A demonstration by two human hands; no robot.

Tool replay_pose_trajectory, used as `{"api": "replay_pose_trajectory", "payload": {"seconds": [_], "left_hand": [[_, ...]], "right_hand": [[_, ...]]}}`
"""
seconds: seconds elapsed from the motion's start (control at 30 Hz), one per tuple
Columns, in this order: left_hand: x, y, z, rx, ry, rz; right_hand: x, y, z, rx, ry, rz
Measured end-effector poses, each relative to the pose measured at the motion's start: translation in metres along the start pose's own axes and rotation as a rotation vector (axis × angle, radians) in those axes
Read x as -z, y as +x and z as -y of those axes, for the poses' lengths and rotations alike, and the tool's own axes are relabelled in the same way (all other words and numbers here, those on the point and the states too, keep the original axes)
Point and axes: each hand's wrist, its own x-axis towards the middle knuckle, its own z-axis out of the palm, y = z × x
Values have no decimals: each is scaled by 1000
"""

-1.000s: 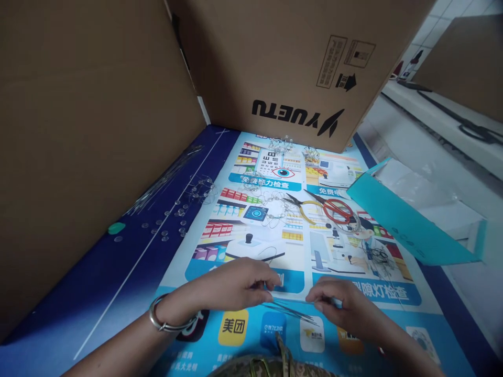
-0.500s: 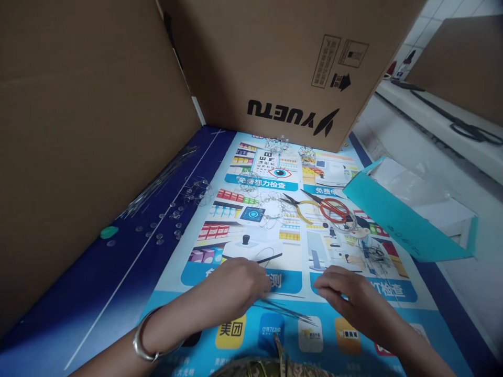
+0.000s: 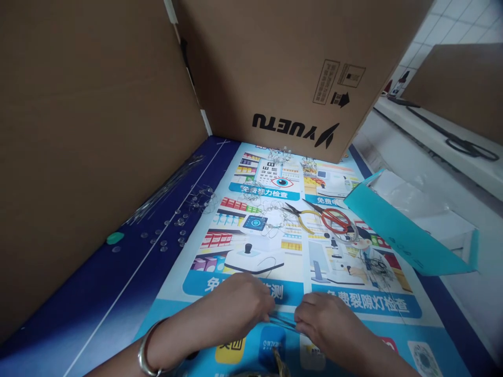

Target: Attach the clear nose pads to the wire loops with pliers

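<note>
A small bundle of thin dark wires (image 3: pixel 283 321) spans the gap between my two hands, low over the printed mat (image 3: pixel 168 314). My left hand (image 3: pixel 245 301), with a silver bangle on its wrist, is closed round the left end of the wires. The fingers of my right hand (image 3: pixel 326 319) pinch the other end. A single curved wire (image 3: pixel 269 264) rises just beyond my left hand. Farther up the mat lie yellow-handled pliers (image 3: pixel 302 217) and red-handled scissors (image 3: pixel 332 217).
Clear beads (image 3: pixel 181 222) and straight wires (image 3: pixel 165 193) lie on the left. Beaded wire pieces (image 3: pixel 277 217) are spread over the mat, and a wire tangle (image 3: pixel 379 266) lies at right. Cardboard (image 3: pixel 98 104) walls the left and back. A teal box (image 3: pixel 412 235) stands at right.
My right hand has moved left and closed on the free end of the wires, which stuck out from my left hand before. The view has tilted slightly upward.
</note>
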Motion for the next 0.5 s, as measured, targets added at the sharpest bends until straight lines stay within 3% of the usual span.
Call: {"api": "replay_pose_trajectory", "payload": {"seconds": [0.2, 0.37, 0.5], "left_hand": [[13, 1, -4, 31, 55, 38], [12, 5, -8, 9, 45, 14], [7, 6, -10, -16, 36, -21]], "right_hand": [[-9, -2, -8, -20, 26, -29], [-14, -3, -12, 21, -25, -83], [-7, -3, -13, 38, -84, -213]]}}
